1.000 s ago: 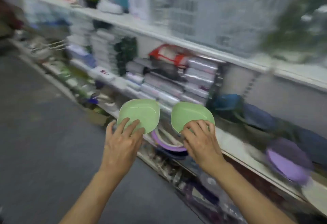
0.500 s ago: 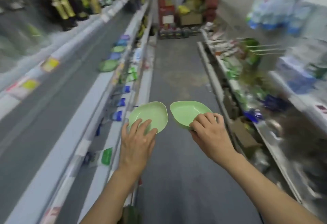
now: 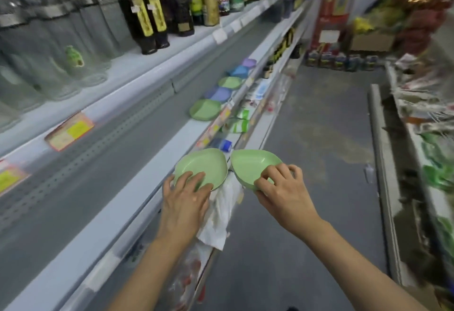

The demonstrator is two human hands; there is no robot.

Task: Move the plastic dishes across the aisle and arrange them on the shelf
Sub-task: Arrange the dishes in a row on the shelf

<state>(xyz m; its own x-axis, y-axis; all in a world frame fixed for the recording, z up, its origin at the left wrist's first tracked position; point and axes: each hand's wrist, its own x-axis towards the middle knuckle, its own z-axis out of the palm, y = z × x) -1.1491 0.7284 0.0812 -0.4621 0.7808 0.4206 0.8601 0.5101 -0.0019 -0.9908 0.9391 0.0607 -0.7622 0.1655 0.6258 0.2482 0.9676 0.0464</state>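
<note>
My left hand (image 3: 184, 200) grips a light green plastic dish (image 3: 202, 165) by its near rim, fingers lying inside it. My right hand (image 3: 282, 191) pinches a second light green dish (image 3: 250, 164) the same way. Both dishes hover side by side, almost touching, over the front edge of the grey shelf (image 3: 137, 153) on my left. Farther along that shelf lies a row of dishes: a green one (image 3: 205, 109), a lilac-blue one (image 3: 218, 94), another green one (image 3: 230, 82), a blue one (image 3: 239, 71) and a purple one (image 3: 249, 62).
Dark bottles (image 3: 152, 16) stand on the upper shelf to the left. White plastic bags (image 3: 218, 215) hang below my hands. The grey aisle floor (image 3: 319, 138) runs ahead, with packed goods on the right-hand shelves (image 3: 422, 114) and boxes (image 3: 331, 16) at the far end.
I have turned from the right-hand shelves across the aisle to the left-hand shelf. Both hands have kept their green dishes and now hold them over that shelf's edge.
</note>
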